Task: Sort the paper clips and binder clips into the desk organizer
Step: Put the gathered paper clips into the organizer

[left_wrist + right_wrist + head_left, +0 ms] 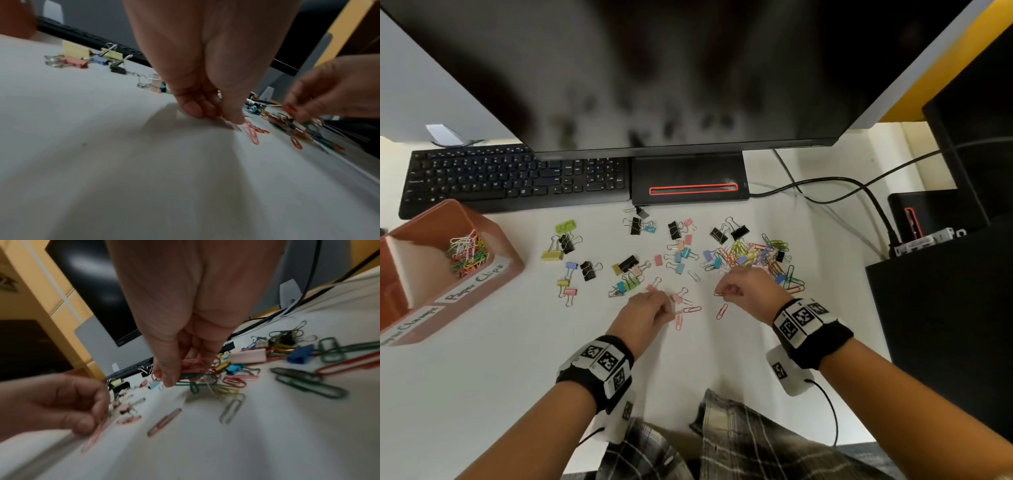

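Note:
Across the middle of the white desk, coloured binder clips (631, 263) and paper clips (756, 255) lie scattered. A terracotta desk organizer (493, 240) stands at the left; its "Paper Clips" compartment holds a heap of clips (467, 253). My left hand (669, 313) is down on the desk, its fingertips (236, 119) pinching the end of a pink paper clip (96, 433). My right hand (724, 293) hovers just above the desk, its thumb and fingers holding a bunch of red and pink paper clips (195, 364). Loose red clips (721, 311) lie between the hands.
A black keyboard (517, 178) and the monitor base (688, 178) sit behind the clips, under a large monitor (654, 68). Cables (825, 192) run to black equipment (945, 308) at the right. The desk's front edge meets my lap.

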